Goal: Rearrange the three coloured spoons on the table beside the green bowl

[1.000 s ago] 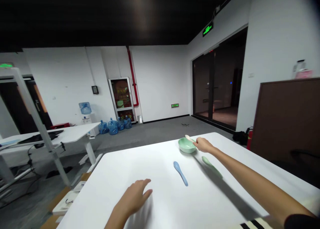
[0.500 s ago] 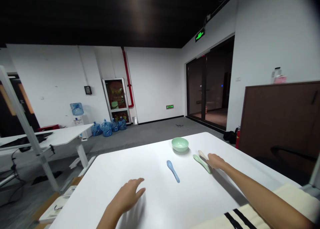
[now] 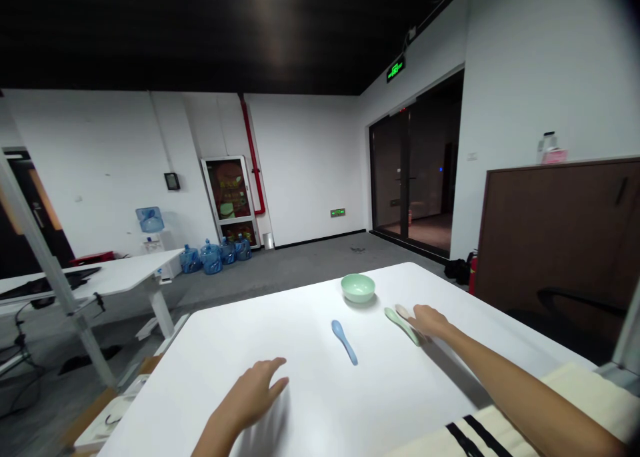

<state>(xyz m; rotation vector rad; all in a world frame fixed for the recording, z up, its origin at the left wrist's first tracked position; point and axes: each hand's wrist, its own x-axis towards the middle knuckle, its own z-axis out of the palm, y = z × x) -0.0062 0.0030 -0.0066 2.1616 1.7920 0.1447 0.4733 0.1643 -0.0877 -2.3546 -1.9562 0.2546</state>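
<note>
My right hand (image 3: 431, 322) is closed around the handle of a beige spoon (image 3: 403, 312), whose bowl end sticks out past my fingers. Right beside it on the white table (image 3: 310, 404) lies a light green spoon (image 3: 403, 326). A blue spoon (image 3: 345, 342) rests farther left, apart from both hands. Behind the spoons stands a green bowl (image 3: 358, 288); its inside shows nothing in it. Over the table's left part hovers my left hand (image 3: 253, 392), thumb and fingers apart and holding nothing. The blue spoon is the thing nearest to it.
Cream cloth with black stripes (image 3: 480, 437) is at the lower right. A brown cabinet (image 3: 555, 244) stands beyond the table's right side. Left of the table are another white desk (image 3: 145, 270) and an open box (image 3: 95, 420) on the floor.
The bowl end of the beige spoon has come down slightly in my right hand. My left hand stays almost where it was. The whole view has shifted a little.
</note>
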